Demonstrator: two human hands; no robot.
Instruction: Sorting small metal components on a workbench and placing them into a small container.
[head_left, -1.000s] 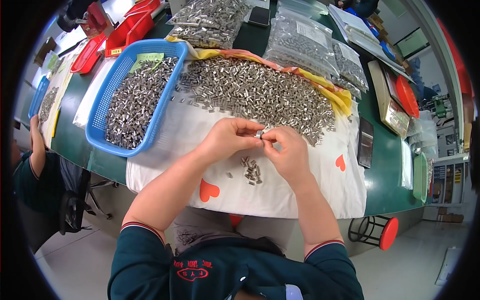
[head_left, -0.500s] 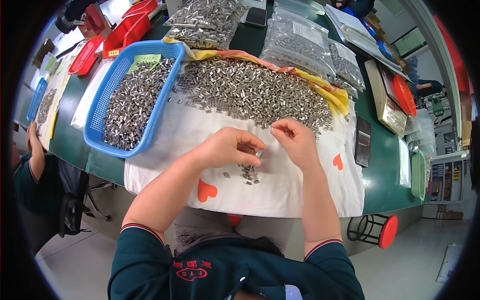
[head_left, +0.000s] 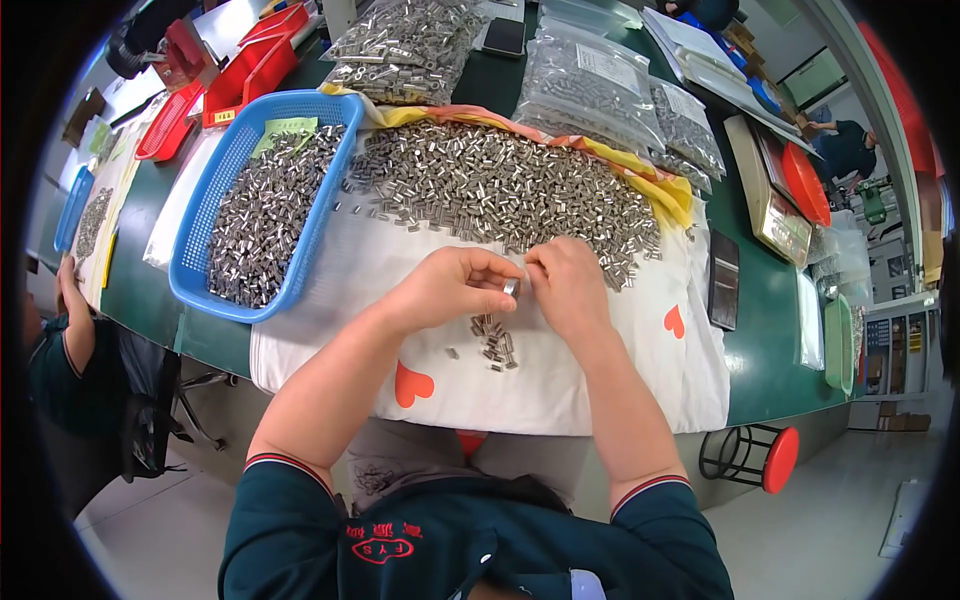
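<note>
My left hand (head_left: 450, 287) is closed, with a short shiny metal cylinder (head_left: 512, 287) pinched between thumb and fingers. Close beside it, at the near edge of a wide pile of small metal sleeves (head_left: 500, 185), my right hand (head_left: 566, 284) has its fingers bent and pressed together; whatever they hold is hidden. Below the left hand a small heap of metal sleeves (head_left: 497, 343) lies on the white cloth (head_left: 560, 390), and one loose sleeve (head_left: 452, 353) rests left of it.
A blue basket (head_left: 180, 240) filled with metal pieces stands left of the pile. Yellow-orange cloth (head_left: 672, 200) borders the pile's far side. Bags of metal parts (head_left: 585, 85) and a phone (head_left: 504, 37) lie behind. At far left sits another person (head_left: 75, 330); a red stool (head_left: 780, 462) stands right.
My right hand has moved left and slightly up, close to the left fingers. The left hand has shifted a little left and up, still gripping the cylinder.
</note>
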